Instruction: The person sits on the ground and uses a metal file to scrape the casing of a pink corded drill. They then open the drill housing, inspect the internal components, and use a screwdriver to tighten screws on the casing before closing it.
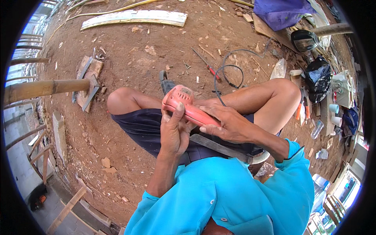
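Observation:
Over my lap I hold a red, vented power tool (pixel 187 105); its exact kind I cannot tell. My left hand (pixel 175 131) grips it near the wider, vented end, thumb pressed on its side. Around the narrower handle end closes my right hand (pixel 231 123), fingers on top and thumb along the near side. The palm side of the right hand is hidden. A black cord (pixel 222 92) runs from behind my leg out over the dirt. Beyond the tool is a dark strap-like thing (pixel 167 82), partly covered.
A red-handled screwdriver (pixel 213 70) lies ahead on the dirt. At left, metal strips rest on a wooden board (pixel 95 69) near a bamboo pole (pixel 47 87). A pale plank (pixel 133 18) lies far ahead. Right are a black plastic bag (pixel 318 76), cups (pixel 336 121) and orange-handled tools (pixel 301 111).

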Action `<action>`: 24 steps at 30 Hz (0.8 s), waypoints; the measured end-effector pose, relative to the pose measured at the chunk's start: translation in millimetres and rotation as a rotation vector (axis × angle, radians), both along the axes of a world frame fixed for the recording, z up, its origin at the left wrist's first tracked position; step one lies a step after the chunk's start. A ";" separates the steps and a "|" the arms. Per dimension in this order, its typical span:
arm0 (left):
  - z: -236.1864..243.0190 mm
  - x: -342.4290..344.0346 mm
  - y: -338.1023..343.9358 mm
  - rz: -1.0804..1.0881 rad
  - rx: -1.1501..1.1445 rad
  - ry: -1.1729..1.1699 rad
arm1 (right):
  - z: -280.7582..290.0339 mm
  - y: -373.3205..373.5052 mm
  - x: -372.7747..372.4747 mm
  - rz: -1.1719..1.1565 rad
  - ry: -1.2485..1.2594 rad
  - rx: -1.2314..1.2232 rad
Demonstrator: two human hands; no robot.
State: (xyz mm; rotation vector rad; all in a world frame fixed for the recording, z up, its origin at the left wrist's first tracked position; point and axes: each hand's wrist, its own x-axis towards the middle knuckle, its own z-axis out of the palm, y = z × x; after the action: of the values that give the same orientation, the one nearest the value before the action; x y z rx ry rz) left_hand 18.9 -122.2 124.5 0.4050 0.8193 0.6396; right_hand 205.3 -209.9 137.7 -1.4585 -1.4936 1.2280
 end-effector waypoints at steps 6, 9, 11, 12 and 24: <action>7.1 2.8 -1.5 -0.053 0.036 -0.007 | -19.5 -16.6 -0.7 -0.135 0.079 -0.039; 6.6 -1.4 -0.8 -0.065 0.024 0.037 | -12.7 -20.6 -2.4 -0.113 0.131 -0.143; 0.5 -3.0 -6.2 -0.055 0.055 0.078 | -11.8 -24.0 -5.8 -0.119 0.148 -0.121; -2.9 -5.6 -6.0 -0.067 0.072 0.091 | -15.5 -24.8 -7.7 -0.129 0.159 -0.102; -12.7 0.9 -10.5 -0.088 0.176 0.215 | -34.7 -34.3 -1.1 -0.207 0.282 -0.053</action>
State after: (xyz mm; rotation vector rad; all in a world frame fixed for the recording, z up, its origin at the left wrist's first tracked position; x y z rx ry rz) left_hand 19.8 -132.7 111.8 0.6746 0.9466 0.5945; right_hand 204.2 -244.1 102.9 -1.3699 -1.1024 1.2921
